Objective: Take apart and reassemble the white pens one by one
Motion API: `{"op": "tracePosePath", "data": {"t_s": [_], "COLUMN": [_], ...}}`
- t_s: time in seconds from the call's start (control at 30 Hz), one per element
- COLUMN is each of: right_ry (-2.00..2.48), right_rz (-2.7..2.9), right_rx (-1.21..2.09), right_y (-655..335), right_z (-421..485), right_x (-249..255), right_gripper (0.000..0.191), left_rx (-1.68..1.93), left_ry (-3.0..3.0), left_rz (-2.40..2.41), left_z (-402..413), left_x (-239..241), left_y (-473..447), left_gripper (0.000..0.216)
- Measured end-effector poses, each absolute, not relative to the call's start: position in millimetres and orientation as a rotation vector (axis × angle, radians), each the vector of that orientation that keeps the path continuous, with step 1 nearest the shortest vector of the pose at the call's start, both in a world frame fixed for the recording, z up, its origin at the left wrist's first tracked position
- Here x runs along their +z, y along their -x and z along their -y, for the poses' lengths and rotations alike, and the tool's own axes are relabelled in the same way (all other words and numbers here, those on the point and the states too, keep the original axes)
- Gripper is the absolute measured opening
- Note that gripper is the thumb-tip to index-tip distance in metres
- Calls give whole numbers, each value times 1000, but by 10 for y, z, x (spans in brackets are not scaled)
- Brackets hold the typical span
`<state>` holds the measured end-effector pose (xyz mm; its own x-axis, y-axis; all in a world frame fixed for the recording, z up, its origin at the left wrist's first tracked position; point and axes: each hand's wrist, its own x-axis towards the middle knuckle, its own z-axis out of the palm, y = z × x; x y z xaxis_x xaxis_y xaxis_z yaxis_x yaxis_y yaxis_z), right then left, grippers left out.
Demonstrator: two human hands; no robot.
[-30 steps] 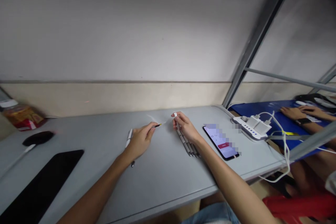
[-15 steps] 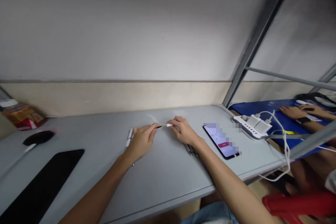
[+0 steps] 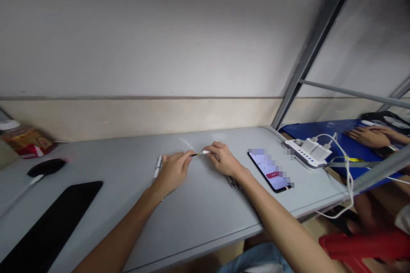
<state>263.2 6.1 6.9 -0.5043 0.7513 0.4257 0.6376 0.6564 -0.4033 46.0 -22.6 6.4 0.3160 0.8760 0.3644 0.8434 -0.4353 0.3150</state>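
Note:
My left hand (image 3: pixel 173 171) pinches a thin dark refill with a yellow tip (image 3: pixel 195 154) over the grey table (image 3: pixel 198 209). My right hand (image 3: pixel 222 160) is closed on a white pen barrel (image 3: pixel 205 152), whose end meets the refill tip between the two hands. Another white pen (image 3: pixel 157 166) lies partly under my left hand. Several grey pens (image 3: pixel 233 182) lie under my right wrist.
A lit phone (image 3: pixel 270 170) lies right of my hand. A white power strip with chargers and cables (image 3: pixel 309 152) sits at the table's right end. A black pad (image 3: pixel 51 222), a black mouse (image 3: pixel 46 166) and a snack packet (image 3: pixel 24 141) are at left. Another person's hands (image 3: pixel 373 135) rest on a blue surface.
My right hand lifted the white barrel off the grey pens and moved left to meet the refill in my left hand. The two hands now stay joined at the tips.

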Motion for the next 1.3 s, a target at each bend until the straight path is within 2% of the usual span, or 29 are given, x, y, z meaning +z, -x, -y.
{"op": "tracePosePath", "data": {"t_s": [0.23,0.43,0.77,0.87,1.0,1.13,1.3], "right_ry": [1066,1088,1075,1118,1173,1173,1177], "right_rz": [2386,2406,2419,2411,2391,2381,2334], "right_rx": [80,-3,144,101,56,88,110], "right_y": [-2459,-2389,-2398,-2407,-2418,-2433,-2451], "right_z": [66,131,93,82,82,80,73], "right_x": [57,72,48,49,52,60,70], "right_gripper": [25,20,25,23,22,22,23], "left_rx": [740,676,838,908,810,1035,1063], "left_ry": [-2561,-2535,-2584,-2504,-2270,-2181,-2009], "left_rz": [-1616,-1609,-1564,-1651,-1744,-1424,-1447], "left_z": [273,263,269,255,186,131,79], "left_x": [45,18,65,90,117,142,81], "left_y": [-542,-549,-559,-553,-465,-373,-337], "left_gripper": [29,35,19,25,39,20,32]}}
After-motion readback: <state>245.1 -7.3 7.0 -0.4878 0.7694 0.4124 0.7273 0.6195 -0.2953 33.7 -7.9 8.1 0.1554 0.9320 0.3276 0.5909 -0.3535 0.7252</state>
